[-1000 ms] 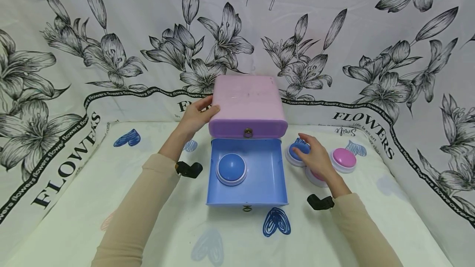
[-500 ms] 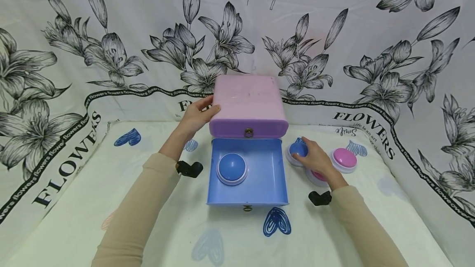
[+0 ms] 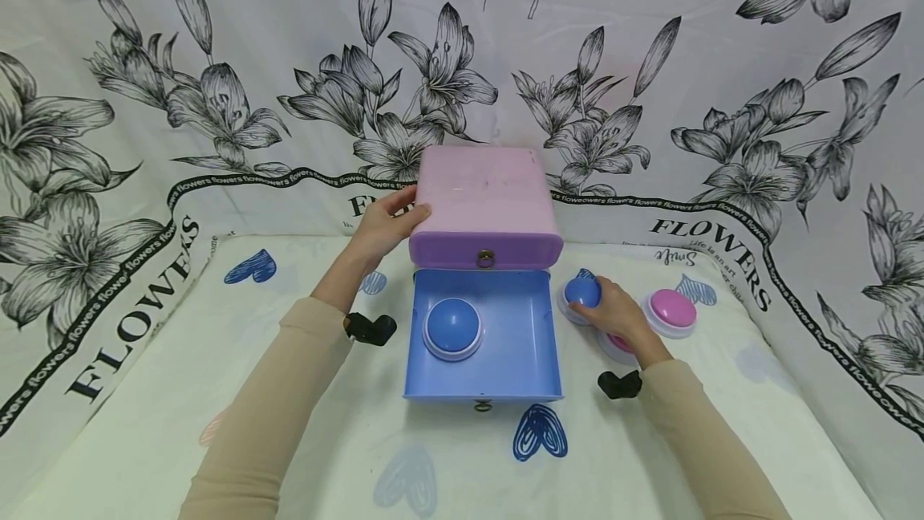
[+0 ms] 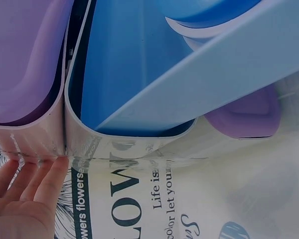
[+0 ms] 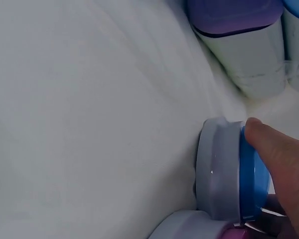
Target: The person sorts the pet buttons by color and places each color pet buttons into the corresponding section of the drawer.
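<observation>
My left hand (image 3: pixel 387 223) rests on the left side of a small pink drawer cabinet (image 3: pixel 487 187). In the left wrist view, its straight fingers (image 4: pixel 46 183) touch the cabinet's side wall. A pulled-out blue drawer (image 3: pixel 516 343) holds a push button with a blue dome (image 3: pixel 452 325) and white base, standing at its left. Right of the drawer, my right hand (image 3: pixel 622 313) grips another blue push button (image 3: pixel 581 290), which sits on the cloth. The right wrist view shows my thumb (image 5: pixel 269 142) on the edge of its blue dome (image 5: pixel 254 174); the other fingers are mostly hidden.
One pink push button (image 3: pixel 619 343) lies partly under my right hand, close beside the gripped one. A second pink push button (image 3: pixel 672 309) sits farther right. The white cloth (image 3: pixel 325 440) has printed hearts; a flowered curtain (image 3: pixel 462 62) hangs behind the cabinet.
My right hand's fingers have shifted from over the blue button's top to around its right and near sides. The left hand keeps its place on the cabinet.
</observation>
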`<state>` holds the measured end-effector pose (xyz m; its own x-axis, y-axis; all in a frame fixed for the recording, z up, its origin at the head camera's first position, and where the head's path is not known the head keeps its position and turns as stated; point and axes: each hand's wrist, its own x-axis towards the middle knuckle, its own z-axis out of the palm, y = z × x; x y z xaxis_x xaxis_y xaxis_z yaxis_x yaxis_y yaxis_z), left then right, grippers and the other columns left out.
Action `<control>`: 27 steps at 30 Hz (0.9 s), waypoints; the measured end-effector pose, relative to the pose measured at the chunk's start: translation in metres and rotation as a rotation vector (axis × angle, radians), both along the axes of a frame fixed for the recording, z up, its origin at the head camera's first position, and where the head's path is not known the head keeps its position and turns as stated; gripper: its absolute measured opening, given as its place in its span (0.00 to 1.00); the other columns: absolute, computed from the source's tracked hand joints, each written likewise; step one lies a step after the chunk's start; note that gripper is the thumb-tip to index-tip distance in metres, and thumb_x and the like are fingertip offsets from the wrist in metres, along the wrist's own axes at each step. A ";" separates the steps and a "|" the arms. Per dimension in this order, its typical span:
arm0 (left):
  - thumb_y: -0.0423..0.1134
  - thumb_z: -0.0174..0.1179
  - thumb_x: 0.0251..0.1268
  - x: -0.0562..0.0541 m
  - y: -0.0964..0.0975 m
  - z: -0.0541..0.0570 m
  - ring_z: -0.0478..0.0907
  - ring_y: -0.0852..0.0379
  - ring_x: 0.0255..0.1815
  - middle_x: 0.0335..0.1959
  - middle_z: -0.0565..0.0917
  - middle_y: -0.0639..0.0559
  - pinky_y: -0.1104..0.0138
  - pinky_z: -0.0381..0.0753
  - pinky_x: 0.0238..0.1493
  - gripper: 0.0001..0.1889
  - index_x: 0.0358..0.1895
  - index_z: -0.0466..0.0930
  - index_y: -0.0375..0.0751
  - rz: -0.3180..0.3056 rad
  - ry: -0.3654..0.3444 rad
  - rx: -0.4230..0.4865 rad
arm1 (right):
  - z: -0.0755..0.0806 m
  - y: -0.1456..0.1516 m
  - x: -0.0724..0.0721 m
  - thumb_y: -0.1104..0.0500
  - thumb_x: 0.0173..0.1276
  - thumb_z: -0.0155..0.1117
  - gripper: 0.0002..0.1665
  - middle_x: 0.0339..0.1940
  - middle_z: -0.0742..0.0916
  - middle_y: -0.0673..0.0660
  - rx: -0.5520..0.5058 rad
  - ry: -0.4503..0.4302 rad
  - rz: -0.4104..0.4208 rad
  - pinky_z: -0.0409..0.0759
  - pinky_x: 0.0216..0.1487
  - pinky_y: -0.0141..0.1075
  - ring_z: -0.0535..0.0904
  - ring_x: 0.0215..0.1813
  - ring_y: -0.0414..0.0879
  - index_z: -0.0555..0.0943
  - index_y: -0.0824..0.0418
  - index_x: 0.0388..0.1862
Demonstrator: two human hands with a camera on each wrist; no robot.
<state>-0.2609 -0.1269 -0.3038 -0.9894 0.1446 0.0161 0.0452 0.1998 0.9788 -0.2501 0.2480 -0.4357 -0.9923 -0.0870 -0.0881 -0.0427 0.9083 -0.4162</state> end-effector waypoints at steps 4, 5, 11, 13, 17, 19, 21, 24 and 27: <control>0.44 0.56 0.64 0.001 0.000 0.000 0.66 0.49 0.64 0.69 0.61 0.46 0.58 0.72 0.59 0.32 0.70 0.57 0.43 0.005 0.001 -0.004 | -0.003 0.000 -0.003 0.42 0.61 0.59 0.51 0.60 0.69 0.78 0.001 0.004 -0.002 0.68 0.59 0.58 0.67 0.60 0.70 0.54 0.79 0.66; 0.44 0.56 0.64 0.001 0.000 0.001 0.66 0.49 0.64 0.69 0.61 0.46 0.58 0.72 0.59 0.32 0.70 0.57 0.43 0.006 0.000 -0.004 | -0.004 0.000 -0.003 0.42 0.61 0.59 0.51 0.60 0.69 0.78 0.001 0.003 -0.001 0.68 0.59 0.57 0.68 0.59 0.70 0.54 0.78 0.66; 0.45 0.57 0.63 -0.005 -0.001 -0.004 0.65 0.49 0.64 0.69 0.61 0.46 0.57 0.72 0.60 0.33 0.70 0.57 0.44 0.005 -0.001 0.008 | -0.010 0.000 -0.007 0.42 0.59 0.61 0.51 0.58 0.71 0.78 -0.003 0.010 -0.003 0.70 0.57 0.56 0.70 0.58 0.69 0.56 0.78 0.65; 0.46 0.58 0.63 -0.010 -0.003 -0.010 0.66 0.49 0.64 0.69 0.61 0.48 0.57 0.71 0.60 0.33 0.70 0.58 0.46 0.005 -0.002 0.015 | -0.010 0.000 -0.007 0.42 0.58 0.62 0.50 0.57 0.72 0.78 -0.003 0.029 -0.002 0.71 0.56 0.57 0.71 0.56 0.69 0.57 0.78 0.64; 0.49 0.60 0.61 -0.019 -0.006 -0.021 0.67 0.52 0.63 0.68 0.63 0.51 0.58 0.72 0.59 0.34 0.69 0.59 0.50 0.016 0.001 0.014 | -0.010 0.000 -0.006 0.42 0.57 0.64 0.50 0.56 0.72 0.77 -0.009 0.047 -0.014 0.72 0.55 0.56 0.72 0.55 0.68 0.59 0.78 0.63; 0.51 0.60 0.60 -0.021 -0.006 -0.023 0.67 0.53 0.63 0.68 0.63 0.51 0.58 0.73 0.58 0.34 0.69 0.60 0.50 0.019 0.010 0.007 | -0.010 0.001 -0.005 0.42 0.56 0.64 0.51 0.56 0.72 0.77 -0.014 0.051 -0.023 0.72 0.55 0.56 0.72 0.55 0.69 0.59 0.78 0.64; 0.51 0.60 0.59 -0.021 -0.006 -0.025 0.67 0.53 0.63 0.68 0.64 0.52 0.58 0.73 0.58 0.34 0.69 0.60 0.50 0.019 0.021 0.004 | -0.009 0.001 -0.004 0.42 0.56 0.65 0.51 0.57 0.72 0.77 -0.024 0.060 -0.036 0.72 0.55 0.56 0.72 0.56 0.68 0.59 0.77 0.64; 0.52 0.60 0.59 -0.021 -0.006 -0.024 0.67 0.53 0.63 0.68 0.64 0.52 0.58 0.73 0.58 0.35 0.69 0.60 0.50 0.021 0.030 0.002 | -0.008 0.002 -0.001 0.42 0.55 0.66 0.51 0.57 0.73 0.76 -0.050 0.091 -0.049 0.73 0.54 0.56 0.72 0.56 0.68 0.60 0.76 0.64; 0.52 0.60 0.59 -0.020 -0.006 -0.024 0.67 0.54 0.62 0.67 0.64 0.52 0.59 0.73 0.58 0.34 0.69 0.60 0.51 0.026 0.031 0.001 | -0.006 0.004 0.002 0.42 0.55 0.67 0.51 0.56 0.73 0.75 -0.084 0.124 -0.051 0.73 0.53 0.56 0.72 0.56 0.68 0.61 0.75 0.64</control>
<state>-0.2809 -0.1324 -0.3277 -0.9918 0.1192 0.0465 0.0699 0.2000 0.9773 -0.2484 0.2523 -0.4416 -0.9985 -0.0377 0.0403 -0.0526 0.8729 -0.4850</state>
